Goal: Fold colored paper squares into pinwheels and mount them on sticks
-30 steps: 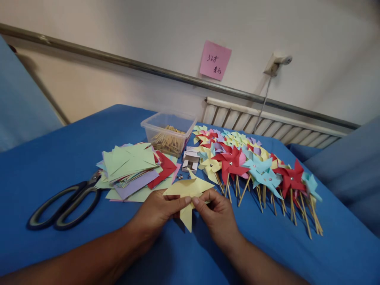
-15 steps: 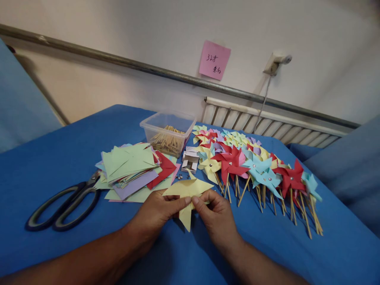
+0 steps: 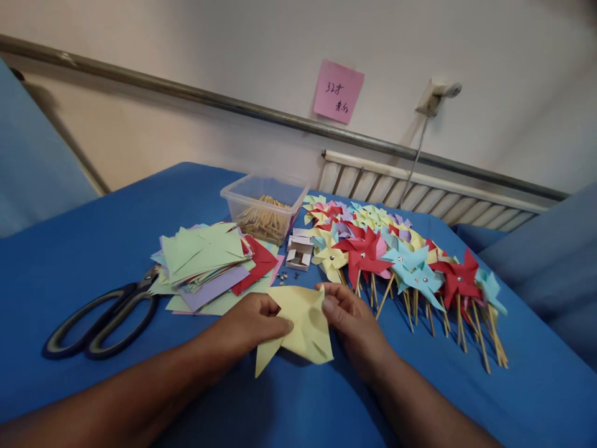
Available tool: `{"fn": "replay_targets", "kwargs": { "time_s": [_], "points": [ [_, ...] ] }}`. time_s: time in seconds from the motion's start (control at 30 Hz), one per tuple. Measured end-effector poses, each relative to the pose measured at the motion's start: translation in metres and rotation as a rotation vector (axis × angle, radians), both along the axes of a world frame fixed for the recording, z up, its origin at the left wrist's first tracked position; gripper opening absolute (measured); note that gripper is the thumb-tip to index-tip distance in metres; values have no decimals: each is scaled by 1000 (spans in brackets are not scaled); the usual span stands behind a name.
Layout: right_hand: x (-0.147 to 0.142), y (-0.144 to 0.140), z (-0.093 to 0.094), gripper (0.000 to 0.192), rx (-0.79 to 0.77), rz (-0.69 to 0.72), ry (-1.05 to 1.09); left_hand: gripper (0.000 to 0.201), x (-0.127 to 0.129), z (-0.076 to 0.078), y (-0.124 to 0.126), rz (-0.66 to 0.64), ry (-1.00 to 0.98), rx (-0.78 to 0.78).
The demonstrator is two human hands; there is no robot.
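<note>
1. Both hands are low and centre over the blue-covered table (image 3: 84,249), working one yellow paper piece (image 3: 301,326) between them.
2. The left hand (image 3: 249,326) pinches the paper's left side, fingers curled in, so its grip is clamped on the sheet.
3. The right hand (image 3: 352,320) has the upper right corner, thumb on top; its grip is closed on the same paper.
4. The yellow paper sits just above the cloth, one pointed flap hanging down to the left and a folded edge at the lower right.
5. Beyond the left hand lies a loose stack of cut paper squares (image 3: 205,261), green on top, with lilac and red sheets poking out underneath.
6. Left of the stack, black-handled scissors (image 3: 100,320) lie flat, blades tucked toward the paper.
7. Behind the stack stands a clear plastic tub (image 3: 263,205) holding wooden sticks.
8. Just in front of the tub is a small open cardboard box (image 3: 298,252), and a few tiny metal pins (image 3: 284,278) are scattered on the cloth near it.
9. To the right runs a long row of finished pinwheels (image 3: 405,261) in red, light blue, yellow, green and lilac, lying overlapped, their wooden sticks pointing toward the near edge.
10. The right hand is just beside the nearest sticks, not touching them.
11. On the wall behind, a pink sticky note (image 3: 338,92) with handwriting hangs above a metal rail (image 3: 186,94), and a white radiator (image 3: 420,190) runs below.
</note>
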State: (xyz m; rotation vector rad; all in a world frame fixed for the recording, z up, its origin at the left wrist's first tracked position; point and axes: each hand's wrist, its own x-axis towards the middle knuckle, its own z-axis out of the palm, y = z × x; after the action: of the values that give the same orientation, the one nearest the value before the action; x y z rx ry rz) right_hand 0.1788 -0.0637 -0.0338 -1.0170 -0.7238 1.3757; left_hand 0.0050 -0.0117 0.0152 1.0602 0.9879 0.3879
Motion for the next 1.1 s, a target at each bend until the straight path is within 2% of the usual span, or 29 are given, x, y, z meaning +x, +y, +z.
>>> {"fn": "replay_targets", "kwargs": {
  "time_s": [0.07, 0.13, 0.23, 0.33, 0.4, 0.5, 0.63, 0.73, 0.9, 1.1],
  "points": [
    [-2, -1, 0, 53, 6, 92, 6, 10, 0, 1, -1, -39, 70, 53],
    [-8, -2, 0, 53, 8, 123, -25, 5, 0, -1, -3, -73, 100, 120],
    [-18, -4, -1, 47, -13, 108, -81, 4, -1, -8, -3, -96, 93, 236],
    [-24, -2, -2, 45, -4, 18, -21, 3, 1, -11, -5, -10, 117, 275],
    [-26, 1, -3, 45, 17, -76, 48, 8, 5, -10, -7, 93, 82, 216],
    [-27, 6, -2, 47, 23, -193, 105, 19, 12, -8, -13, 205, -115, 58],
    [-27, 9, -2, 47, 53, -273, 144, 37, 20, -12, -19, 256, -341, -100],
    [-28, 8, -3, 44, 75, -297, 178, 41, 24, -17, -20, 271, -439, -178],
    [-31, 5, -3, 42, 63, -298, 137, 42, 28, -19, -22, 309, -473, -210],
    [-33, 2, -1, 47, 95, -218, 96, 32, 27, -9, -21, 373, -372, -179]
  ]
}}
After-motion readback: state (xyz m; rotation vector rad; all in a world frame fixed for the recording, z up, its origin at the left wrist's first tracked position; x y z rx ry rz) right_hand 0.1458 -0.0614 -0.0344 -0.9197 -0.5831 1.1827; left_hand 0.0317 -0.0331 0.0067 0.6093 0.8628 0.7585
